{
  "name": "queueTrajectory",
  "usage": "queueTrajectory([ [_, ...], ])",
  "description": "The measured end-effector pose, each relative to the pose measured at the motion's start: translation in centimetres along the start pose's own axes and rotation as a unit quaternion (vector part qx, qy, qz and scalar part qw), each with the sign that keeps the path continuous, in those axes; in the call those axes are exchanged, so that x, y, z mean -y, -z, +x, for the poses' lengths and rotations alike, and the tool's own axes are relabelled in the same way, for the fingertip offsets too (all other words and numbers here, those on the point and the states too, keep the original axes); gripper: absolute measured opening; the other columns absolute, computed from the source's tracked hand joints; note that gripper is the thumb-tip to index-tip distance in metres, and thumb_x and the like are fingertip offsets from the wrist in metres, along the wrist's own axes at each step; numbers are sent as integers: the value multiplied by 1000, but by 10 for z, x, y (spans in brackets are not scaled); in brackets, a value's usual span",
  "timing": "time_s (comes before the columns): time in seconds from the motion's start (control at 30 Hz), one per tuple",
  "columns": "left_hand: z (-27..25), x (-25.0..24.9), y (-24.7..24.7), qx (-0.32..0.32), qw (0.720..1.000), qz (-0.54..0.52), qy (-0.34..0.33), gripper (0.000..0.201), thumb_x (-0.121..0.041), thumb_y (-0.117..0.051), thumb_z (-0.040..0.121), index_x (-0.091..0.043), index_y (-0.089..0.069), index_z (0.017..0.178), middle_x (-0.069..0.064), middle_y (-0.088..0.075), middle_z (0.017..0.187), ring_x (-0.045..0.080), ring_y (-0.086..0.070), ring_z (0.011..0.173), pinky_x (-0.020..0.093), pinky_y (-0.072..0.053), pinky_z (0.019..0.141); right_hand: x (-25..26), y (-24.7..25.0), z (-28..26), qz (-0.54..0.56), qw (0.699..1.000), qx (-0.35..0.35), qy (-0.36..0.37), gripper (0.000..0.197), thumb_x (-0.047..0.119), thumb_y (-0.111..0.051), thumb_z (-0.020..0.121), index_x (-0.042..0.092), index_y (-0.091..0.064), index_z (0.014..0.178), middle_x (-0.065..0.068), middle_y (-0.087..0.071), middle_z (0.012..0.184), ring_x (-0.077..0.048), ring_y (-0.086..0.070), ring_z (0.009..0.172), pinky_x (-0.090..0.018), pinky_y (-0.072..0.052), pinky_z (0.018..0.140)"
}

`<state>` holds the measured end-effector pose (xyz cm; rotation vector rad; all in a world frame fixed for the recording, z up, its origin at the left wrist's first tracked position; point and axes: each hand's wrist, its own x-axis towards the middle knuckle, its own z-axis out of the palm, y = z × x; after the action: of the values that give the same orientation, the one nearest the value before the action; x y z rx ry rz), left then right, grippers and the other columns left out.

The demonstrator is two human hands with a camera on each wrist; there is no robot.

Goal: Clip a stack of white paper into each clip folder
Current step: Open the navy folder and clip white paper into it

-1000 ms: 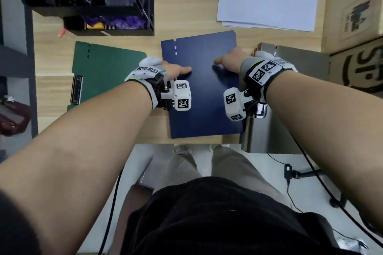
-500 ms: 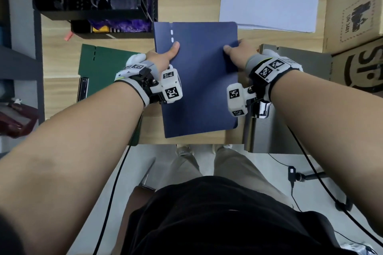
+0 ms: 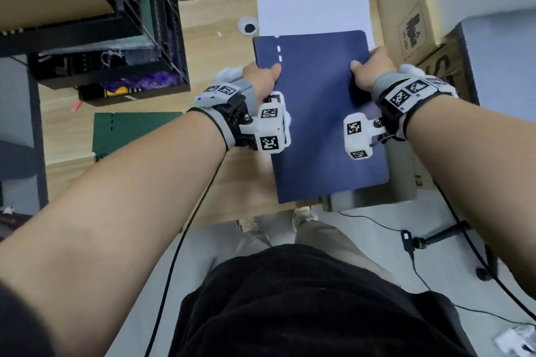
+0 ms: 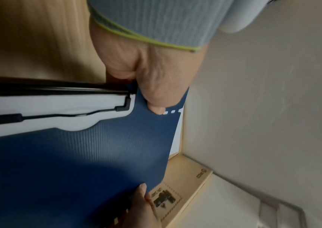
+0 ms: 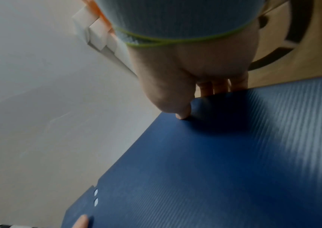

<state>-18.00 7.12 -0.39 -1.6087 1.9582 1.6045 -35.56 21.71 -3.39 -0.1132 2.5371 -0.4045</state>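
The closed dark blue clip folder [image 3: 319, 113] is held up off the desk, tilted, between both hands. My left hand [image 3: 261, 78] grips its left edge, thumb on the cover near the white slots, fingers underneath. My right hand [image 3: 369, 71] grips its right edge the same way. In the left wrist view the blue folder [image 4: 78, 162] shows white paper [image 4: 58, 104] under its black clip [image 4: 58, 91] through the cover's cut-out. The right wrist view shows my right thumb on the blue cover [image 5: 214, 169]. A green clip folder [image 3: 130, 130] lies on the desk at left. The loose white paper stack [image 3: 313, 9] lies behind the blue folder.
A black wire shelf unit [image 3: 116, 38] stands at the back left. Cardboard boxes [image 3: 412, 17] line the right side. A grey folder or board [image 3: 377, 194] lies under the blue folder near the desk's front edge. A tape roll [image 3: 249, 26] sits beside the paper.
Both hands have lifted the blue folder off the desk and carried it up and to the right; grips shifted from flat on the cover to pinching its side edges.
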Motion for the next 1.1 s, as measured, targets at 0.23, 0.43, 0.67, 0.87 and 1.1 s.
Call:
queueTrajectory([
  [0.23, 29, 15, -91, 4, 997, 64, 37, 67, -60, -55, 77, -17, -56, 129, 3, -65, 117, 31, -61, 107, 42, -46, 100, -58, -1, 15, -49, 997, -11, -61, 62, 34, -52, 89, 9, -35, 143, -16, -40, 148, -39, -39, 136, -46, -33, 112],
  [0.43, 87, 52, -159, 11, 993, 107, 54, 74, -59, -54, 73, -14, -52, 132, 9, -61, 127, 33, -58, 109, 45, -46, 99, -75, -23, 27, -78, 994, 57, -46, 76, 31, -55, 92, 17, -15, 155, -14, -21, 155, -40, -27, 141, -46, -25, 115],
  [0.67, 21, 3, -139, 29, 948, 313, -57, 51, -45, -44, 99, -3, -45, 130, 7, -56, 114, 27, -58, 110, 31, -43, 84, -81, -26, 39, -71, 993, 64, -70, 71, 29, -48, 89, 20, -17, 153, -12, -17, 156, -43, -24, 140, -51, -24, 115],
  [0.87, 29, 13, -132, 110, 943, 311, -43, 49, -47, -67, 88, -6, -57, 113, 8, -68, 99, 22, -69, 82, 22, -56, 70, -87, -25, 46, -72, 992, 71, -73, 75, 32, -51, 87, 20, -16, 153, -10, -13, 157, -43, -24, 139, -52, -27, 113],
  [1.1, 38, 25, -102, 108, 943, 311, -51, 56, -58, -58, 88, -5, -70, 102, 12, -75, 93, 30, -72, 89, 40, -58, 84, -66, -17, 34, -55, 995, 49, -64, 69, 30, -56, 87, 14, -27, 147, -12, -22, 153, -40, -29, 137, -46, -29, 113],
])
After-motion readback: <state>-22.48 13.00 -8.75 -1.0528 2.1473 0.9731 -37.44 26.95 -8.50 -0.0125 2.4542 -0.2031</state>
